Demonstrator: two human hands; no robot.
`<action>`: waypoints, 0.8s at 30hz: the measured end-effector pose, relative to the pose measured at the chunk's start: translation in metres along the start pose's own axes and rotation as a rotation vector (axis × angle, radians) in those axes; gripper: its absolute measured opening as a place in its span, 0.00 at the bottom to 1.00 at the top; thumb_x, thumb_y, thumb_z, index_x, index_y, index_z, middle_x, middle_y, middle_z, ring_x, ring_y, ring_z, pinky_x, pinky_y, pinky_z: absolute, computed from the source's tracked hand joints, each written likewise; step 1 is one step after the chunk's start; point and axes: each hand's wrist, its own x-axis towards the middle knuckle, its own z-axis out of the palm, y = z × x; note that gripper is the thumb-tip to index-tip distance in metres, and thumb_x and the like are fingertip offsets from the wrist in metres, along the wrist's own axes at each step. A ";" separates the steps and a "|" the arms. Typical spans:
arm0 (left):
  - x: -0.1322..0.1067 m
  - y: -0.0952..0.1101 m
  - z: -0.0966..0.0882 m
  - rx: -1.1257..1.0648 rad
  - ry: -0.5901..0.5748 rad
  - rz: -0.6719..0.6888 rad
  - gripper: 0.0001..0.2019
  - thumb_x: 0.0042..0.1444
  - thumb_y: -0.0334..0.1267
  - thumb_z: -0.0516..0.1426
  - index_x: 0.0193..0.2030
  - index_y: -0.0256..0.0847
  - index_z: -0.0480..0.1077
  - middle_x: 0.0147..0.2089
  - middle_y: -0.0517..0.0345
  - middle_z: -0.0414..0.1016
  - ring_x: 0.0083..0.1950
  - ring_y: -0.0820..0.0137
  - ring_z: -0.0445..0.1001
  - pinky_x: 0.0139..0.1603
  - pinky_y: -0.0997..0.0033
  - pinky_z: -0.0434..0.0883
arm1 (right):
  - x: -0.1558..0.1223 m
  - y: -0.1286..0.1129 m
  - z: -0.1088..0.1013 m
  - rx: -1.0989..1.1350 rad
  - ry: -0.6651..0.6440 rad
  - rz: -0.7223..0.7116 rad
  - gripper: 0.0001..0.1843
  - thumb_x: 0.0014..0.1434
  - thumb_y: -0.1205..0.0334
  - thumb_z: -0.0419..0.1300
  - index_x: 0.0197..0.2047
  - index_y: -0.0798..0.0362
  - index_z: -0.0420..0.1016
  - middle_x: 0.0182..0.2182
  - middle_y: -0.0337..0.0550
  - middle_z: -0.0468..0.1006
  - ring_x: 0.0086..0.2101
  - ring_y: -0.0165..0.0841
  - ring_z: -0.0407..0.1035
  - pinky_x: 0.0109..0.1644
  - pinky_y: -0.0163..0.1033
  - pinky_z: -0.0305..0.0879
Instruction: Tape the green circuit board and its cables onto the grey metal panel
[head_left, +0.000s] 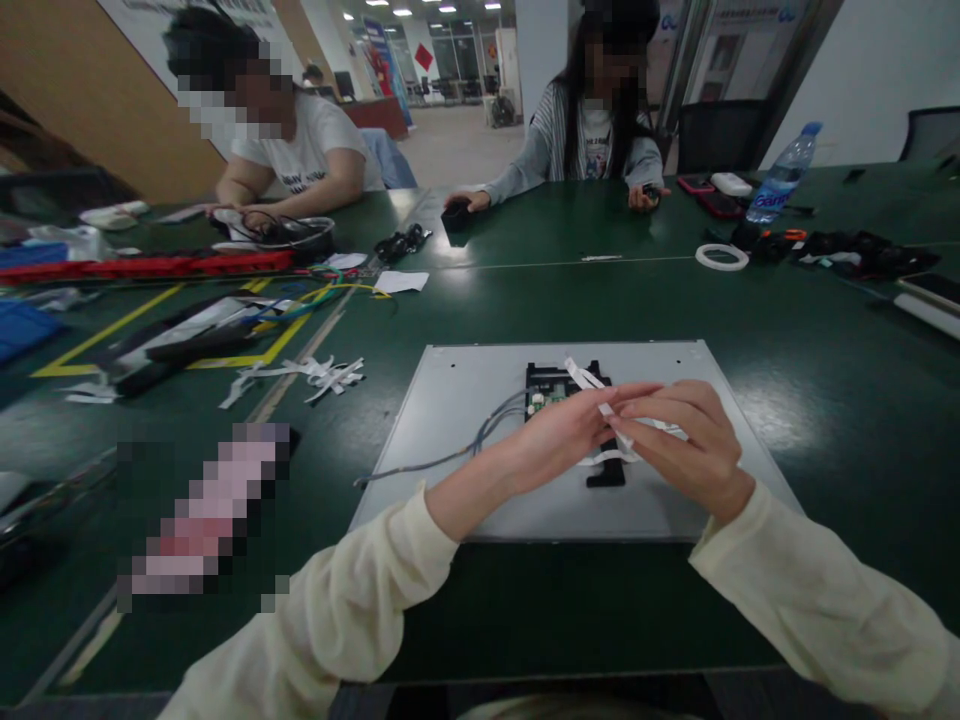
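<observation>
Over a black frame [606, 474] with a green circuit board [553, 392], my two hands meet. My right hand [697, 445] is closed, pinching a thin white strip [624, 438] between thumb and fingertips. My left hand [570, 425] reaches across from the left with its fingers pressed together at the same strip, its thumb partly hidden. Another white strip end [581, 373] sticks up behind the left hand. Grey cables [480, 437] run left from the board. Everything rests on a flat light-grey panel [435, 510].
Loose white strips [330, 378] and a blurred-out pink phone-like object [214, 510] lie left on the green table [450, 620]. A white tape roll [721, 257] and a water bottle [784, 175] stand at right. Two people [315, 140] sit across the table.
</observation>
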 end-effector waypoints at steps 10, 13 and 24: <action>-0.018 0.004 0.001 0.413 0.264 -0.009 0.16 0.63 0.43 0.49 0.52 0.41 0.70 0.54 0.50 0.72 0.53 0.67 0.69 0.52 0.67 0.66 | -0.005 -0.006 0.002 0.121 -0.199 -0.108 0.15 0.55 0.73 0.62 0.45 0.52 0.74 0.42 0.44 0.78 0.44 0.33 0.69 0.43 0.41 0.70; -0.029 0.007 -0.011 0.637 0.388 0.026 0.16 0.61 0.45 0.51 0.46 0.38 0.72 0.36 0.54 0.74 0.35 0.72 0.70 0.34 0.73 0.68 | -0.005 -0.011 0.003 0.153 -0.214 -0.111 0.14 0.54 0.74 0.62 0.45 0.54 0.74 0.40 0.44 0.78 0.42 0.32 0.69 0.42 0.40 0.70; -0.069 0.027 -0.055 1.016 0.439 0.085 0.15 0.59 0.45 0.52 0.33 0.36 0.73 0.21 0.63 0.64 0.24 0.77 0.60 0.25 0.78 0.57 | 0.003 -0.024 0.012 0.222 -0.301 -0.153 0.09 0.55 0.73 0.61 0.41 0.57 0.75 0.40 0.45 0.78 0.41 0.31 0.69 0.43 0.39 0.70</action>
